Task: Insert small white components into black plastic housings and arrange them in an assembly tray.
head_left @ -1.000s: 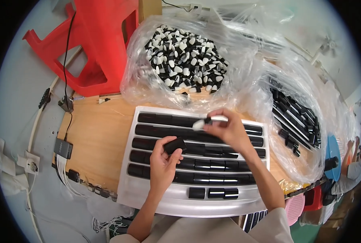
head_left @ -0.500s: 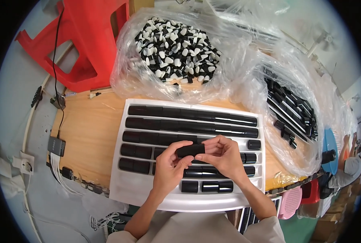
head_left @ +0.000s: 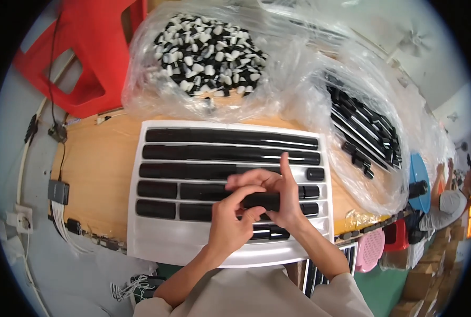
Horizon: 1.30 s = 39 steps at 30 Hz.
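Note:
A short black cylindrical tube (head_left: 262, 201) lies level above the white tray (head_left: 193, 248). My left hand (head_left: 234, 221) is closed around its left part, thumb below and forefinger above. My right hand (head_left: 284, 195) has its fingers stretched out and its thumb up, the palm against the tube's right end. Beneath my hands, the tray bears rows of glossy black tubes (head_left: 193, 152) lying end to end in grooves. One short black piece (head_left: 315, 174) sits alone at the right of the third row. My hands hide parts of the lower rows.
Behind the tray, a clear plastic bag (head_left: 140, 90) holds a heap of small black and white pieces (head_left: 209, 55). Another bag, at right, contains black tubes (head_left: 365, 127). A red stool (head_left: 95, 53) stands far left. A cabled black box (head_left: 58, 191) sits at the wooden table's left edge. Another person (head_left: 449, 203) is far right.
My right hand has let go of its pinch, spread its fingers and brought its palm to the tube's end. The left hand still holds the tube. The whole view has shifted slightly.

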Each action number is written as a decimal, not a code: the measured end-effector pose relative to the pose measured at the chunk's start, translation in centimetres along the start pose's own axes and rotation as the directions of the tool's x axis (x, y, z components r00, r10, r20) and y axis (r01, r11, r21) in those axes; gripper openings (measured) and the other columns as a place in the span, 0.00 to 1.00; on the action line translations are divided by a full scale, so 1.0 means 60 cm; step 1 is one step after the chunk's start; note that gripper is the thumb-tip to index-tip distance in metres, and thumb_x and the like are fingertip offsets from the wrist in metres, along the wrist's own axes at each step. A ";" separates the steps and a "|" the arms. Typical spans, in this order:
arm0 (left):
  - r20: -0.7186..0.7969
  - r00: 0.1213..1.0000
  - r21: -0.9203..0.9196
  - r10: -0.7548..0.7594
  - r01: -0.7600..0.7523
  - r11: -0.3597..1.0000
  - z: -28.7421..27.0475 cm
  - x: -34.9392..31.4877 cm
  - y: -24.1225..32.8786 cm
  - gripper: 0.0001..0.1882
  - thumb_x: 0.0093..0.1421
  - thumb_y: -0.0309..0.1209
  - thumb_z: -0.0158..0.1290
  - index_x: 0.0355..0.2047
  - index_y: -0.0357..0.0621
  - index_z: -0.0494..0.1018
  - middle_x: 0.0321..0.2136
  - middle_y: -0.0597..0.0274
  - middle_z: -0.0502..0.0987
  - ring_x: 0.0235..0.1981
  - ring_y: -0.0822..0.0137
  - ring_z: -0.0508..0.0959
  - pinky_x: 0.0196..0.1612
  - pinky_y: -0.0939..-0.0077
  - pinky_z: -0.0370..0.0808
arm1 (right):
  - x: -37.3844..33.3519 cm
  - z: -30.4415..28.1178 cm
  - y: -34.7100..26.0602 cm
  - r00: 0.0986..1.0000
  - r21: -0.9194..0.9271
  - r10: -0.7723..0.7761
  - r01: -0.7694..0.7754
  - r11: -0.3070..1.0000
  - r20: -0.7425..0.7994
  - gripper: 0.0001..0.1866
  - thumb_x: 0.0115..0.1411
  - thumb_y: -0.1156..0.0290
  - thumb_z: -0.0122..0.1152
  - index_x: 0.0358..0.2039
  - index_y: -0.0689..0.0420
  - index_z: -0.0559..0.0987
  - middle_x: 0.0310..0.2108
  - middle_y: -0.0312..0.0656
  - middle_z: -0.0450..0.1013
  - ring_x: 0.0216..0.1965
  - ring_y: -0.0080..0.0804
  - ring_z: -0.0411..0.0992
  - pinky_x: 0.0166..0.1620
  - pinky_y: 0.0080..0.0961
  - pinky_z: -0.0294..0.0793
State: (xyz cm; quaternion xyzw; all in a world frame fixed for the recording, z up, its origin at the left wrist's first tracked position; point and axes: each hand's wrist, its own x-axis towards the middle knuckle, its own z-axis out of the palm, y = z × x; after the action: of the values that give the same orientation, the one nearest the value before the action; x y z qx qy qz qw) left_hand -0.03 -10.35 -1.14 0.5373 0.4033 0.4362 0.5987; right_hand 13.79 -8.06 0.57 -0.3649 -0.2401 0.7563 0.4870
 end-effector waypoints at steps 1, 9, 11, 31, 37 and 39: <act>0.017 1.000 -0.005 -0.003 0.003 1.000 0.006 -0.002 -0.001 0.16 0.54 0.16 0.57 0.44 0.37 0.76 0.31 0.55 0.80 0.24 0.70 0.80 0.28 0.79 0.77 | 0.001 -0.011 0.005 1.000 0.000 -0.010 0.010 1.000 0.014 0.49 0.64 0.30 0.21 0.33 0.67 0.78 0.43 0.59 0.75 0.47 0.48 0.74 0.53 0.40 0.74; 0.024 0.994 0.083 0.107 -0.109 0.991 0.022 0.002 -0.004 0.18 0.52 0.11 0.53 0.44 0.33 0.76 0.38 0.51 0.79 0.27 0.66 0.82 0.27 0.80 0.79 | -0.002 -0.032 0.017 0.986 -0.106 -0.140 0.130 0.986 -0.091 0.40 0.69 0.41 0.30 0.21 0.63 0.76 0.29 0.55 0.77 0.32 0.39 0.76 0.43 0.31 0.75; 0.033 0.995 0.124 0.091 -0.094 0.988 0.021 -0.001 -0.004 0.18 0.52 0.11 0.53 0.44 0.33 0.76 0.39 0.52 0.79 0.27 0.65 0.82 0.28 0.80 0.79 | 0.001 -0.038 0.021 0.985 -0.135 -0.147 0.134 0.982 -0.087 0.39 0.69 0.42 0.32 0.21 0.63 0.76 0.29 0.54 0.77 0.31 0.38 0.76 0.42 0.31 0.75; -0.175 0.892 0.505 0.418 -0.283 0.815 -0.022 0.011 -0.028 0.20 0.52 0.12 0.50 0.46 0.39 0.71 0.51 0.50 0.69 0.51 0.54 0.71 0.54 0.66 0.68 | -0.071 -0.178 -0.042 0.767 -0.885 -0.615 0.147 0.442 -0.180 0.13 0.59 0.78 0.64 0.45 0.62 0.80 0.34 0.41 0.79 0.33 0.24 0.78 0.39 0.17 0.77; -0.107 0.920 0.495 0.378 -0.281 0.822 -0.015 0.009 -0.025 0.18 0.53 0.12 0.51 0.42 0.43 0.75 0.48 0.55 0.70 0.47 0.56 0.71 0.44 0.70 0.70 | -0.063 -0.175 -0.037 0.759 -0.922 -0.617 0.057 0.382 -0.208 0.12 0.60 0.76 0.63 0.44 0.63 0.81 0.33 0.46 0.80 0.33 0.25 0.78 0.38 0.19 0.77; -0.094 0.922 0.504 0.376 -0.282 0.817 -0.015 0.007 -0.029 0.18 0.53 0.12 0.51 0.42 0.43 0.75 0.48 0.55 0.70 0.47 0.56 0.71 0.43 0.70 0.70 | -0.067 -0.178 -0.051 0.749 -0.921 -0.607 -0.008 0.391 -0.264 0.12 0.60 0.75 0.63 0.44 0.63 0.81 0.32 0.45 0.80 0.31 0.25 0.78 0.37 0.19 0.77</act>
State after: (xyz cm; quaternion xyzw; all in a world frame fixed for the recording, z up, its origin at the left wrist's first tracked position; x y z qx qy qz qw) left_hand -0.62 -9.78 -2.94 0.6865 0.4544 0.4686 0.3204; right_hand 24.95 -10.37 -2.58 -0.7150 -0.5038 0.2629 0.4073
